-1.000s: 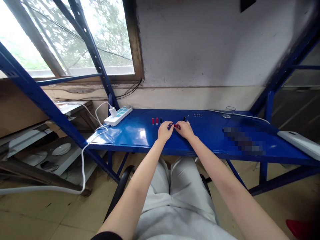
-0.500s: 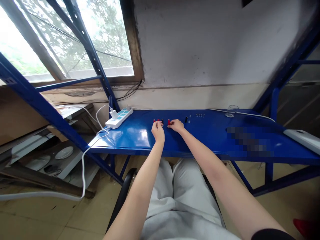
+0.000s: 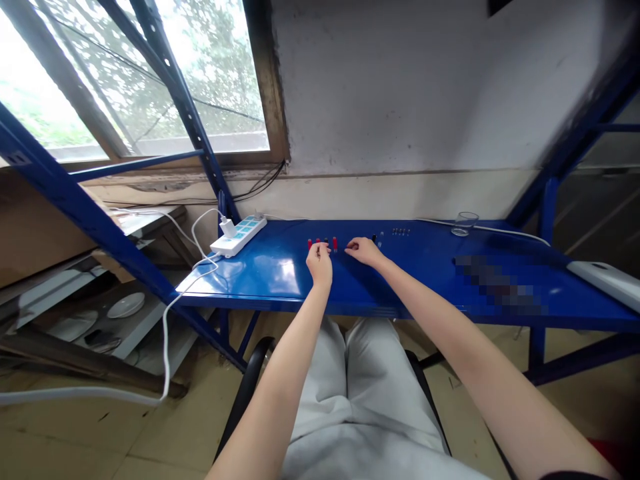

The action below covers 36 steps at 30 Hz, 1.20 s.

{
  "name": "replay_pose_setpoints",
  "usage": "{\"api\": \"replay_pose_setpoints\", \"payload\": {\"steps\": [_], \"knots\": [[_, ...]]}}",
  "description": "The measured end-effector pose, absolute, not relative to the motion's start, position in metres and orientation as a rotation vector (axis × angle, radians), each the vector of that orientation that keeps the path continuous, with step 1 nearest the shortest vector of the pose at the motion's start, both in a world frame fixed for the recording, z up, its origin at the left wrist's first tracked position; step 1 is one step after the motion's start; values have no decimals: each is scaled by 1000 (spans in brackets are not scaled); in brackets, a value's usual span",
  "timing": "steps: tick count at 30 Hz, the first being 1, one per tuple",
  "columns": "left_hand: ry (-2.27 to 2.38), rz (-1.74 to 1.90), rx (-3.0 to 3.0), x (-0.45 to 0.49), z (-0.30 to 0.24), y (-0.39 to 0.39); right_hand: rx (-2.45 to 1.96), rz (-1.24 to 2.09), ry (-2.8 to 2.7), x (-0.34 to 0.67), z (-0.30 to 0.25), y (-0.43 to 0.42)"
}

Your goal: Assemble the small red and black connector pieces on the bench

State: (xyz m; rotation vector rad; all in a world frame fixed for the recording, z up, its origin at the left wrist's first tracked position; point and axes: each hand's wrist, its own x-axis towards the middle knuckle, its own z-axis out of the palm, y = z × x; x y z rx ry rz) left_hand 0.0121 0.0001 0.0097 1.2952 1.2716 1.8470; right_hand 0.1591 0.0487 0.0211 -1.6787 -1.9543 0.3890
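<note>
My left hand [image 3: 319, 264] is at the row of small pieces, fingers pinched together; what they hold, if anything, is too small to make out. Just beyond its fingertips stand a red piece [image 3: 309, 243], a second red one [image 3: 318, 241] and a black one [image 3: 327, 240], partly hidden by the hand. Another small upright red piece [image 3: 335, 243] stands to the right, touched by neither hand. My right hand [image 3: 365, 251] hovers low over the table to the right of that piece, with fingers curled and slightly apart and nothing visible between them.
Beyond my right hand lie a black piece [image 3: 374, 238], small clear bits [image 3: 379, 244] and several tiny metallic parts [image 3: 401, 232]. A clear glass [image 3: 465, 225] stands at the back right of the blue table [image 3: 250, 277]. A white power strip [image 3: 240, 236] sits at the left end.
My right hand has let go of the red piece and moved to the right. That piece now stands free, slightly nearer the row. My left hand has hardly moved.
</note>
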Motion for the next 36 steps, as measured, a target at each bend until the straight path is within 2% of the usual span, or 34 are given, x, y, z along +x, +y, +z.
{"api": "replay_pose_setpoints", "payload": {"steps": [5, 9, 19, 31, 36], "knots": [[1240, 1762, 1502, 16, 10, -4, -1951, 236, -1757, 222, 23, 34], [1240, 1711, 1593, 17, 8, -4, -2065, 275, -1649, 251, 18, 46], [1296, 1679, 1724, 15, 6, -3, -2062, 283, -1659, 219, 3, 71], [1163, 1415, 2374, 26, 3, -4, -1576, 57, -1910, 177, 4, 27], [1205, 1387, 2381, 26, -2, 0, -1445, -76, -2072, 174, 4, 14]]}}
